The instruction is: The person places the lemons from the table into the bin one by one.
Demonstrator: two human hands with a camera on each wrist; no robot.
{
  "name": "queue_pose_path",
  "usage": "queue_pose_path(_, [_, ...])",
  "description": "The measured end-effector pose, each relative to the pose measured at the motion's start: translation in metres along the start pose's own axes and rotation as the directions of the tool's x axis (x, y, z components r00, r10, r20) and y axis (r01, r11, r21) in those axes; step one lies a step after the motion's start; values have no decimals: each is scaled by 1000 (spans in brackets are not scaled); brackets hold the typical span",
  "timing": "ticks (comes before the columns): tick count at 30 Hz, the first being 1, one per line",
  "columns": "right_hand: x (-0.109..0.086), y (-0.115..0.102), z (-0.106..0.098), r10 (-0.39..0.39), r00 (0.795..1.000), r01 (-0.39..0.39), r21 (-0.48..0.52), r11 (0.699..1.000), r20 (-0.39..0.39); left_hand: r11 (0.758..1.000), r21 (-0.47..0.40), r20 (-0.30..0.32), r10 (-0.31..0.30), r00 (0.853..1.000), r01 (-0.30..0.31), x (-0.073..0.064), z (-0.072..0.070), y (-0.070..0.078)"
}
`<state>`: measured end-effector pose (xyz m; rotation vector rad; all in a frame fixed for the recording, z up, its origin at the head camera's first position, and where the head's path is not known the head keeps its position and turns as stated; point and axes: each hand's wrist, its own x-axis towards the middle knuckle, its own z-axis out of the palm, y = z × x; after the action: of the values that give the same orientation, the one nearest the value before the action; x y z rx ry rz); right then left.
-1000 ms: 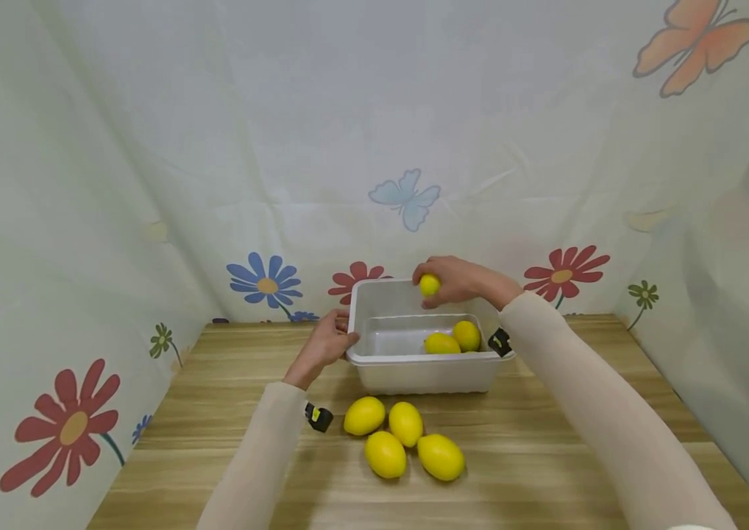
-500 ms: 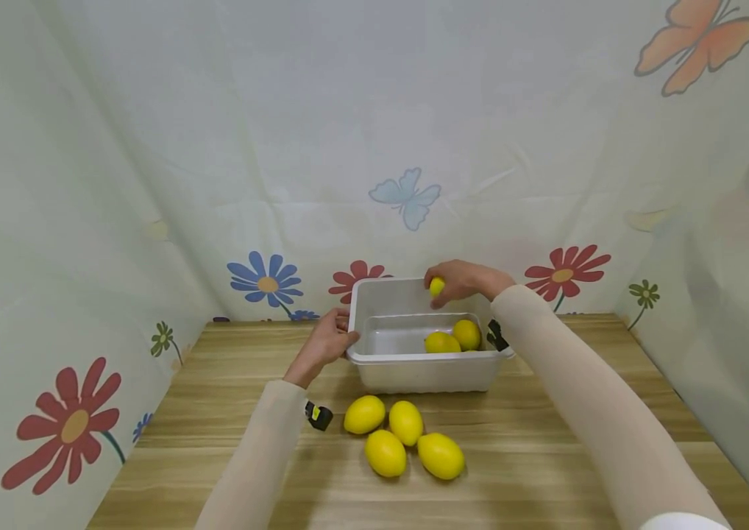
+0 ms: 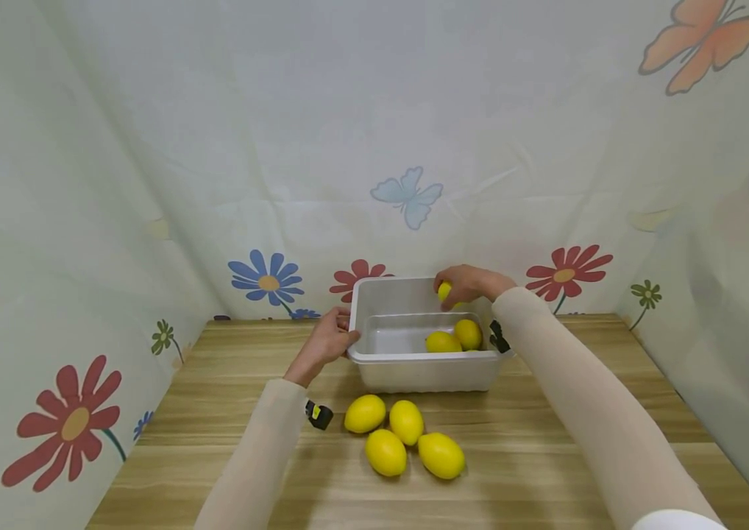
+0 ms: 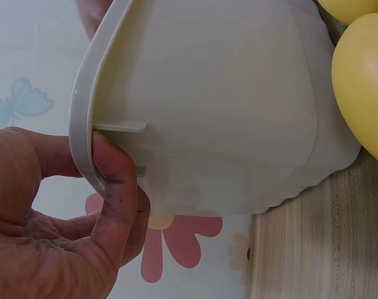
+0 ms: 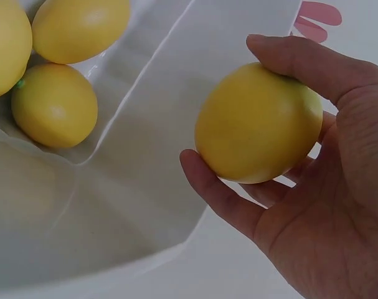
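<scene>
Right hand (image 3: 470, 283): fingers and thumb grip one lemon (image 5: 254, 128) at the far side of the white bin (image 3: 424, 374), just right of centre in the head view. Left hand (image 3: 327, 340): pinches the bin's left rim (image 4: 81, 106). Three lemons (image 5: 55, 106) lie inside — upper left, right wrist view. Four loose lemons (image 3: 385, 453) rest on the wooden table (image 3: 533, 478) — lower centre, head view.

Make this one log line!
left hand: grips bin by rim | right hand: holds lemon over bin | inside: three lemons | table: four lemons
</scene>
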<state>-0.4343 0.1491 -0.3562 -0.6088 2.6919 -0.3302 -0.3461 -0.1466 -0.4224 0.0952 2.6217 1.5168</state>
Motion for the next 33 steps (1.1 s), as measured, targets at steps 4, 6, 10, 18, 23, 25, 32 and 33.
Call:
queue_pose_path(4, [1,3,2,12,1000,-12,-2,1000,-1,1000,1,-2,2,1000,-2,1,0,-1])
queue_pose_path(6, [1,4,2,14,1000,-14,-6,1000,-9,1000,-1,0,5,1000,-5,1,0,-1])
queue_pose_path(10, [-2,4,2,24,1000,-24,15,1000,-18,1000,-5,4,11,1000,-11,3,1,-1])
queue_pose_path(18, [-10,-1,1,17,999,-16,26,1000,-32,1000,-11,8,-4,1000,4,2,2,0])
queue_pose_path(23, [-16,-9,-1,-42,998,42,-8,999,-55,1000,-13,6,-20,1000,20,1,1,1])
queue_pose_path(25, [-18,-13,-2,-61,996,60,-15,998,-70,1000,-11,2,-24,1000,24,0,1,1])
queue_pose_path(32, [-28,-27,-4,-113,986,108,-47,993,-123,1000,-11,-4,-16,1000,16,0,1,-1])
queue_pose_path(33, [-30,-29,-4,-119,985,114,-48,992,-129,1000,-11,-3,-15,1000,15,0,1,-1])
